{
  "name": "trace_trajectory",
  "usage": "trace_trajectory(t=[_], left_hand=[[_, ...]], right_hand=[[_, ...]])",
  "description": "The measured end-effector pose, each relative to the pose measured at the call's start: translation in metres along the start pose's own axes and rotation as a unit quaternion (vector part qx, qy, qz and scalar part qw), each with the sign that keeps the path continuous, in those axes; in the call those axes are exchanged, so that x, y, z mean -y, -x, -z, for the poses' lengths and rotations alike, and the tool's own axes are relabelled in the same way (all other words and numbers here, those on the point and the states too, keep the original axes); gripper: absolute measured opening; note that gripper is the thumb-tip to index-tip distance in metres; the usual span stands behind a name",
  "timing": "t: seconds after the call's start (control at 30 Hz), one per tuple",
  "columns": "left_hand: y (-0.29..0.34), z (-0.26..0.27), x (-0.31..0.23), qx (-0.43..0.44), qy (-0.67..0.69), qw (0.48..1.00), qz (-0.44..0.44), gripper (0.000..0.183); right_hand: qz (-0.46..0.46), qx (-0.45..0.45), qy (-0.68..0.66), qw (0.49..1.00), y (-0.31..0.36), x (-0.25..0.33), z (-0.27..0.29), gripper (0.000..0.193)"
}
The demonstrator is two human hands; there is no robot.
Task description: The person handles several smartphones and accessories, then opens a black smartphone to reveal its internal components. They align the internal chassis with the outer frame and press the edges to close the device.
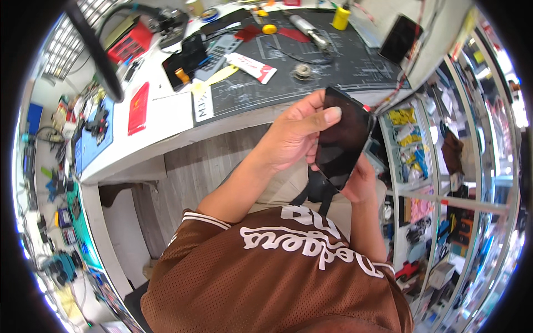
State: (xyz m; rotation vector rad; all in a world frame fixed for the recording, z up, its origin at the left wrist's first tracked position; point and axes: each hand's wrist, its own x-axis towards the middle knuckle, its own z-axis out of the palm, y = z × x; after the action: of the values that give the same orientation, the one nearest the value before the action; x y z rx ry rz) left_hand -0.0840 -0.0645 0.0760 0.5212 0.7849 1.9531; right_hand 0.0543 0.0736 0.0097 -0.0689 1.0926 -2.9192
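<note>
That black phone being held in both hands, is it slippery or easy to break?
Probably slippery: the black phone has a glossy face that mirrors light. It looks stiff and thin, likely fragile if dropped. The left hand pinches its edge and the right hand supports it below, which suggests care.

Left hand (291,136) raised, fingers curled, thumb extended; right hand (361,183) lower, seemingly cupped, mostly hidden.
</note>
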Motion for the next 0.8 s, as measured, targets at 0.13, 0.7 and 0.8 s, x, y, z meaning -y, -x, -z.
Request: trace_trajectory(t=[0.13,0.7,0.8], left_hand=[[0.012,-0.003,0.005,-0.048,0.041,0.997,-0.037,0.028],[0.033,0.017,0.022,-0.263,0.005,0.961,-0.084,0.031],[0.045,0.023,0.011,-0.277,0.001,0.956,-0.1,0.033]], right_hand=[[0.013,-0.072,-0.046,0.996,0.006,-0.007,-0.029,0.088],[-0.019,-0.144,0.091,0.985,0.011,-0.034,0.001,0.046],[-0.043,-0.114,0.095,0.988,-0.004,-0.038,0.0,0.043]])
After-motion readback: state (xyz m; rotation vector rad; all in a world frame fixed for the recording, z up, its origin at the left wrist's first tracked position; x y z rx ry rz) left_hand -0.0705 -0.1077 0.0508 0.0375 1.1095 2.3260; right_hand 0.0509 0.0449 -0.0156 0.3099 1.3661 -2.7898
